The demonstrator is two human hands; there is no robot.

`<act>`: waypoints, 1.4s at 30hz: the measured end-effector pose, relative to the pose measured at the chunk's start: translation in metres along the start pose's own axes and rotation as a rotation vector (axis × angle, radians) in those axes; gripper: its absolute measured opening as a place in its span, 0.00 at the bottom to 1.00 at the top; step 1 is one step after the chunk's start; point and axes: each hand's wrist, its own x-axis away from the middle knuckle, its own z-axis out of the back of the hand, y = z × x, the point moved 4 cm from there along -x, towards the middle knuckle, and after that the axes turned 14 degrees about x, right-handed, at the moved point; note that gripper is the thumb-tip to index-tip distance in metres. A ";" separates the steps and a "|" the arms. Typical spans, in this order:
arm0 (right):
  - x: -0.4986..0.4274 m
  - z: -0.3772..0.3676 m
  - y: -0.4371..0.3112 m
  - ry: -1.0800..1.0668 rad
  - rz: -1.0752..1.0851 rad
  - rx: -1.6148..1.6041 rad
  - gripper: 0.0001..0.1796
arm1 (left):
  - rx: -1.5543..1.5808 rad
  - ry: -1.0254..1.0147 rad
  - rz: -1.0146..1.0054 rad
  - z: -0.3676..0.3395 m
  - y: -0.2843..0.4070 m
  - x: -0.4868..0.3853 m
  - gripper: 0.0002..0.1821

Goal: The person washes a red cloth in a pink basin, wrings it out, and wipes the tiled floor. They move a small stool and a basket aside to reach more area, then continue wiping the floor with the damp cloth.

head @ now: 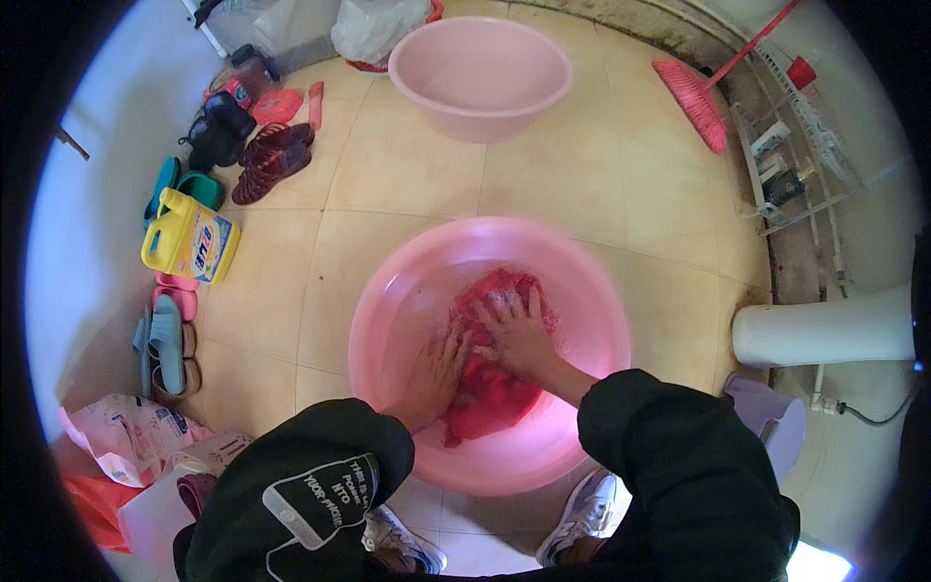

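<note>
A pink plastic basin (378, 291) stands on the tiled floor between my feet, with water in it. In the water lies a wet red cloth (494, 407), bunched at its far end and smoother nearer me. My right hand (520, 335) presses on the bunched part, palm down and fingers spread. Just left of it, my left hand (436, 371) rests along the cloth's left edge with its fingers stretched out. Whether the left fingertips pinch any fabric is hidden.
A second pink basin (480, 124) stands farther off. Along the left wall are a yellow detergent jug (193, 236), blue slippers (167, 342) and dark red shoes (273, 160). To the right are a red broom (694, 105), a wire rack (793, 211), a white pedestal (822, 335) and a lilac bin (767, 422).
</note>
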 end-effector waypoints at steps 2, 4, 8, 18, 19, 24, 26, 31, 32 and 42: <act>-0.006 0.012 0.002 0.031 0.007 -0.008 0.42 | -0.185 -0.066 -0.026 -0.003 -0.006 -0.002 0.46; -0.010 0.028 0.008 -0.006 0.011 0.006 0.41 | -0.237 0.030 0.001 0.005 -0.013 -0.004 0.39; -0.019 0.040 0.045 -0.143 0.030 -0.219 0.36 | 0.487 0.266 0.208 0.013 -0.027 0.012 0.28; 0.017 0.025 -0.028 0.015 -0.399 -1.404 0.24 | 2.104 0.278 0.714 0.010 -0.008 -0.001 0.34; 0.017 0.036 -0.036 -0.015 -0.368 -1.513 0.24 | 2.102 0.324 0.814 0.016 -0.011 0.001 0.34; 0.011 0.113 -0.030 0.066 -0.080 -1.117 0.21 | 2.307 0.234 0.537 0.048 -0.013 -0.006 0.28; 0.010 0.133 -0.012 0.105 -0.045 -0.983 0.24 | 2.181 0.358 0.378 0.061 -0.015 -0.013 0.24; 0.013 0.121 0.021 0.031 -0.429 -1.646 0.38 | 2.161 0.477 0.308 0.086 -0.002 -0.029 0.19; 0.012 0.117 0.016 0.002 -0.405 -1.890 0.37 | 2.179 0.481 0.336 0.090 0.003 -0.030 0.19; 0.007 0.160 0.014 0.481 -0.243 -1.091 0.38 | 2.186 0.451 0.410 0.109 0.021 -0.038 0.29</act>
